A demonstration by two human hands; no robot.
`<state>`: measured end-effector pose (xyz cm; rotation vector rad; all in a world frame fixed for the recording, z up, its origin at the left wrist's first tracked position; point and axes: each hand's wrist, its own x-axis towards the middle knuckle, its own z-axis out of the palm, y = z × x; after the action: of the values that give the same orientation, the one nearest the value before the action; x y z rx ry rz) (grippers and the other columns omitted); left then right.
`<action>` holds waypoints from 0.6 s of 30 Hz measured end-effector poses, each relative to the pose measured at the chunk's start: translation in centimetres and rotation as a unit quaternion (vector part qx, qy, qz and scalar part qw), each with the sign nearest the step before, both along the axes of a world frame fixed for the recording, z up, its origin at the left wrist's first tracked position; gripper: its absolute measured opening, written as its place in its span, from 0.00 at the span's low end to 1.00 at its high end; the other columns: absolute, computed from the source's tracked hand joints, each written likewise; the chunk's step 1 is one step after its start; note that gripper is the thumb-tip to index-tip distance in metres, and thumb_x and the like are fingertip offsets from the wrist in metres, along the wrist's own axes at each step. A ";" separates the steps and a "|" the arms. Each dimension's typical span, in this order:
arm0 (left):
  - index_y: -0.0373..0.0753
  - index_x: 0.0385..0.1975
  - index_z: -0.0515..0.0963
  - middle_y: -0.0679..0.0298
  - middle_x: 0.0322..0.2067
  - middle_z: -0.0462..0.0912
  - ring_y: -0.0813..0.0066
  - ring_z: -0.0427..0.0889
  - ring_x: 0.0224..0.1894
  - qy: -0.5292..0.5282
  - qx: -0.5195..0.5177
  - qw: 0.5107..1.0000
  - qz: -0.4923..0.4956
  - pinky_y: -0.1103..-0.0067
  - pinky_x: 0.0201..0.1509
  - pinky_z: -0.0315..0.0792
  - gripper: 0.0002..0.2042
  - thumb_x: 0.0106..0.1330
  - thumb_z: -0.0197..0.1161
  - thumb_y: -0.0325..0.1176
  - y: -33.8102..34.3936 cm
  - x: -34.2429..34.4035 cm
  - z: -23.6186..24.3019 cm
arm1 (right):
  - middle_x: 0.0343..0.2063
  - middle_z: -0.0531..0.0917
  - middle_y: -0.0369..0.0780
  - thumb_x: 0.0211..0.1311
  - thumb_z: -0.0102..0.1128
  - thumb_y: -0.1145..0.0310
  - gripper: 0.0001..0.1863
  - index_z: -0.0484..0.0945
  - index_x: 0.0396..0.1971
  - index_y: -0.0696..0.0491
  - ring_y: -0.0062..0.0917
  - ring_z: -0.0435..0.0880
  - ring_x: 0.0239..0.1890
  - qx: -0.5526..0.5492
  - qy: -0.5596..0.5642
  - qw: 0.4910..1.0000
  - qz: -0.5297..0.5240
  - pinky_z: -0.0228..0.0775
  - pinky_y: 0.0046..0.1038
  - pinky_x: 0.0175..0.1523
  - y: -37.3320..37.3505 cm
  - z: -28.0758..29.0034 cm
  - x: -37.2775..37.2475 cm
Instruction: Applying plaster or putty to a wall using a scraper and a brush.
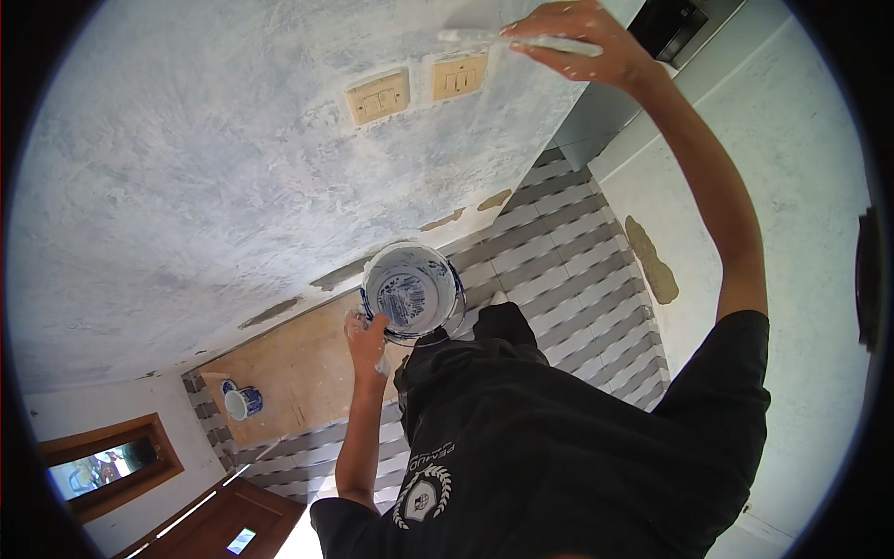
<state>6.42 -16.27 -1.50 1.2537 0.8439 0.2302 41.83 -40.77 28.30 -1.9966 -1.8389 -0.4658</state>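
Observation:
My right hand [587,42], spattered with white, is raised at the top of the view and closed around the handle of a paintbrush [556,43]. The white brush head points left and lies against or very near the blue-grey mottled wall [233,140]. Low in front of my body, my left hand [366,343] grips the rim of a paint bucket [428,265]. Whitish paint coats the inside of this bucket, and blue smears mark its rim. Two cream switch plates, one [377,96] and another [459,76], sit on the wall to the left of the brush.
A brown board [289,368] covers part of the grey-and-white patterned floor [568,261]. On it stands a small blue-and-white tub [244,402]. A wooden-framed window [112,469] and a brown door [233,522] are at lower left. Another pale wall [782,168] stands to the right.

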 end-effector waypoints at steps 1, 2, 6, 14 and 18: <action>0.35 0.29 0.70 0.67 0.24 0.75 0.84 0.70 0.23 0.000 0.000 1.000 0.002 0.86 0.25 0.64 0.09 0.49 0.60 0.23 -0.3 -0.1 0.2 | 0.30 0.85 0.44 0.51 0.67 0.73 0.11 0.83 0.37 0.57 0.33 0.85 0.30 -0.026 -0.014 1.000 0.007 0.77 0.30 0.35 0.2 -0.6 0.8; 0.35 0.30 0.70 0.67 0.24 0.75 0.84 0.71 0.23 -0.015 0.000 1.000 0.005 0.85 0.26 0.64 0.09 0.49 0.60 0.23 -0.6 -0.2 0.7 | 0.30 0.86 0.44 0.51 0.67 0.72 0.11 0.83 0.36 0.57 0.33 0.85 0.29 0.008 0.026 1.000 -0.002 0.77 0.31 0.34 0.1 -0.8 1.4; 0.34 0.30 0.70 0.66 0.25 0.75 0.82 0.72 0.25 -0.043 -0.004 0.999 0.032 0.85 0.29 0.66 0.09 0.49 0.59 0.23 -1.2 -1.6 0.1 | 0.31 0.86 0.45 0.53 0.66 0.71 0.11 0.84 0.37 0.54 0.32 0.85 0.32 0.009 -0.014 1.000 0.026 0.77 0.32 0.37 -1.5 0.9 2.8; 0.34 0.29 0.69 0.65 0.25 0.75 0.81 0.71 0.25 0.002 0.089 0.993 0.078 0.84 0.29 0.65 0.09 0.48 0.60 0.24 -5.5 -4.4 0.4 | 0.34 0.86 0.40 0.51 0.68 0.74 0.10 0.84 0.36 0.52 0.28 0.86 0.36 0.070 -0.021 0.997 -0.010 0.77 0.24 0.41 -3.7 -2.9 3.1; 0.35 0.30 0.69 0.65 0.24 0.75 0.78 0.72 0.22 0.056 0.053 0.994 0.082 0.81 0.24 0.68 0.11 0.46 0.60 0.27 -7.9 -5.6 0.8 | 0.32 0.86 0.39 0.52 0.68 0.72 0.10 0.84 0.36 0.52 0.28 0.86 0.33 0.210 0.010 0.978 -0.010 0.77 0.23 0.37 -7.2 -4.6 5.9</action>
<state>0.81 -24.18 -0.68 1.3060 1.0435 0.3420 47.72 -47.93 23.71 -1.7244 -1.5503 -0.7656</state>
